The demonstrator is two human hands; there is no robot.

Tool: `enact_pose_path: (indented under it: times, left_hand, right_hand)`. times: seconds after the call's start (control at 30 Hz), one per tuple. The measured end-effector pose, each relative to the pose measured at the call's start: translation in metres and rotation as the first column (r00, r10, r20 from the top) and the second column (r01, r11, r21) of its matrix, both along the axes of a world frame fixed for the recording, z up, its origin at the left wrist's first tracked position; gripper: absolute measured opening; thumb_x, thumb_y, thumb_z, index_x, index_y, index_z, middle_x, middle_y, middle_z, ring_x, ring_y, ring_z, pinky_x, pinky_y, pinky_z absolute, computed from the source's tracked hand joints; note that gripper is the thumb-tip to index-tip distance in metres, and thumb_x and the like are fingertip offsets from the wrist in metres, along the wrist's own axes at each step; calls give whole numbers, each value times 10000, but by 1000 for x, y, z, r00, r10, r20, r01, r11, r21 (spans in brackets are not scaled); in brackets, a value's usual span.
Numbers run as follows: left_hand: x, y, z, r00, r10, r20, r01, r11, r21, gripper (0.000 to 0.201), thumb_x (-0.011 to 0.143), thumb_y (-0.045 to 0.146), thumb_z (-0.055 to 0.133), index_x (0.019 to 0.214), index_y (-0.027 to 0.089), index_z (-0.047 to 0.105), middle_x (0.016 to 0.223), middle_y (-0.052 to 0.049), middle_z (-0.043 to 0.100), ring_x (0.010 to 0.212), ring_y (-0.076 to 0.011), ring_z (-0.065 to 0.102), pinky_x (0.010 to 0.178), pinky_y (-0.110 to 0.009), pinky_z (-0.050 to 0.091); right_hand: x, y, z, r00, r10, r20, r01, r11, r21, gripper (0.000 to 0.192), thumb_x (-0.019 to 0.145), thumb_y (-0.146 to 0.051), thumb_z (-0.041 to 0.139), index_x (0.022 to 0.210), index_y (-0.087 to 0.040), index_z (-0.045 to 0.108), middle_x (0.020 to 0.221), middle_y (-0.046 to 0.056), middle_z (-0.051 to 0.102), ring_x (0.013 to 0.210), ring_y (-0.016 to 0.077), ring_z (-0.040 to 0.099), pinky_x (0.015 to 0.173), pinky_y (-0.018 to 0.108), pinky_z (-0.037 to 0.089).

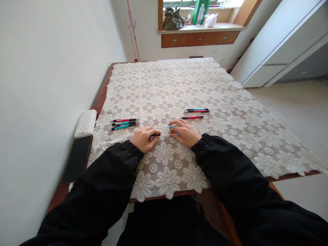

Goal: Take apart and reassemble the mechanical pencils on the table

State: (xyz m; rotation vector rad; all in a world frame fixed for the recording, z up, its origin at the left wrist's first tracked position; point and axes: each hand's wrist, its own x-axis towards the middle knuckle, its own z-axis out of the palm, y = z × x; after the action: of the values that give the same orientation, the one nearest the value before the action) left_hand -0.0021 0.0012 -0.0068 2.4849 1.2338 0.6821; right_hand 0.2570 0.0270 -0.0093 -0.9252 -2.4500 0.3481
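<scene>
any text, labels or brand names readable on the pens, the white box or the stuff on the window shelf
No text can be read anywhere in the view.
Pens left and pens right: any print too small to read.
White box: no visible lettering.
Black slab: plain dark surface.
Green bottle and clear bottle on the shelf: labels too far and blurred.
Pen held between left hand and right hand: mostly hidden.

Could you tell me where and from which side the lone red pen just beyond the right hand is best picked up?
Probably at mid-barrel, pinched from above. The red pen lies flat and crosswise on the lace tablecloth, clear of the pen pair behind it, so both long sides are free. The right hand is nearest; its fingers could straddle the slim barrel.
</scene>
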Motion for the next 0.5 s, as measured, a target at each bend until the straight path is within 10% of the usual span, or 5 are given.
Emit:
enact_pose_path:
  times: [0.5]
  left_hand:
    - [0, 0, -1, 1000, 29, -3, -29, 1000, 1, 178, 892, 240, 613, 1031, 225, 722, 1004, -43, 731, 956, -226, 672, 866, -375, 530]
  right_hand:
    - [4, 2, 4, 1000, -20, -18, 20, 1000, 12, 62, 945, -229, 626, 931, -217, 686, 1260, 88, 658, 1216, 283, 555, 1066, 492, 441]
